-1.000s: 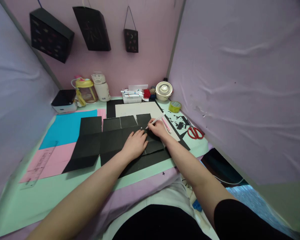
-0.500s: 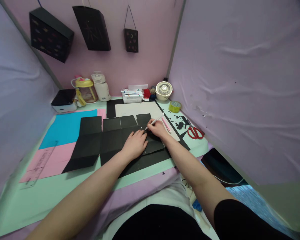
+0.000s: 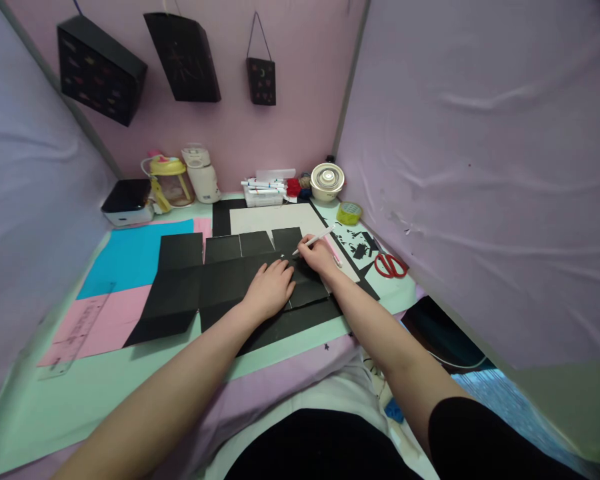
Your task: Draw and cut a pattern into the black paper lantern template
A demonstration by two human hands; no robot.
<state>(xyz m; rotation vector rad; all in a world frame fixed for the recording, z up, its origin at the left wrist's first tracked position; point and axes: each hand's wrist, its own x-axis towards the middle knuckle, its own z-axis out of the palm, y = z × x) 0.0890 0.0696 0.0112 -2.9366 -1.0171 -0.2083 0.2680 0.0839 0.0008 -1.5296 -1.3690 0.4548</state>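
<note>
A large black card (image 3: 225, 279) with fold lines and cut flaps lies across the desk. My left hand (image 3: 270, 287) rests on it, palm down, fingers spread slightly. To its right, my right hand (image 3: 316, 255) grips a white pen (image 3: 314, 240), its tip just over the card near a small white mark (image 3: 282, 256). Under the card are a larger black sheet (image 3: 280, 329), a pale board (image 3: 280, 216), and blue (image 3: 130, 257) and pink sheets (image 3: 125, 317).
Red scissors (image 3: 391, 265), black scraps (image 3: 361, 250) and green tape (image 3: 349, 213) lie right. A marker box (image 3: 265, 193), bowl (image 3: 327, 181), bottle (image 3: 203, 179) and yellow-lidded jar (image 3: 173, 181) line the back. A clear ruler (image 3: 83, 327) is left. Black boxes (image 3: 185, 60) hang above.
My right hand has shifted slightly to the right with the pen, which leans lower, its tip farther from the white mark. My left hand has stayed in place.
</note>
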